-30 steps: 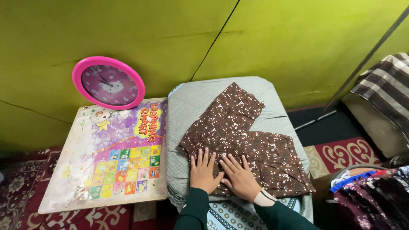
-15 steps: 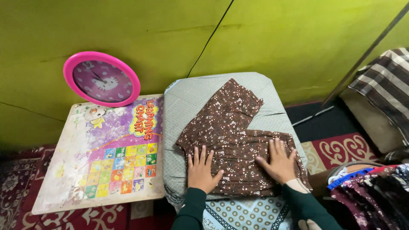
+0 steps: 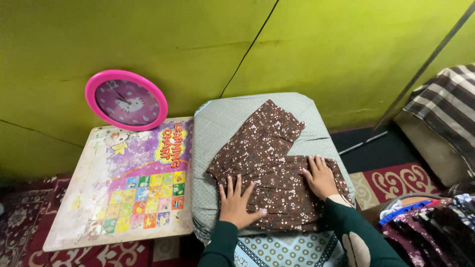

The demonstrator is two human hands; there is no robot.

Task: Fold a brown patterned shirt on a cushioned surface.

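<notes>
We see our left hand [image 3: 236, 201] in the lower middle of the frame, lying flat with the fingers spread wide, the palm pressed on the near left part of a brown garment with small white flowers [image 3: 269, 163]. Our right hand [image 3: 321, 176] is a little to the right and slightly higher, also flat and open, fingers close together, resting on the right part of the same cloth. Neither hand grips anything; both only press down. Both arms wear dark green sleeves [image 3: 356, 232].

The garment lies folded in the centre of the frame, with one part reaching toward the upper middle. It rests on a grey cushion with a fine pattern [image 3: 217, 123], which stands against a yellow-green wall [image 3: 321, 44].

To the left of the cushion, touching its edge, lies a colourful learning board [image 3: 128, 188]. Above it, in the upper left, a round pink clock [image 3: 125, 100] leans on the wall. At the right edge we see a striped fabric [image 3: 445, 104], and in the lower right a pile of dark clothes [image 3: 435, 232]. A red patterned carpet [image 3: 396, 180] covers the floor.
</notes>
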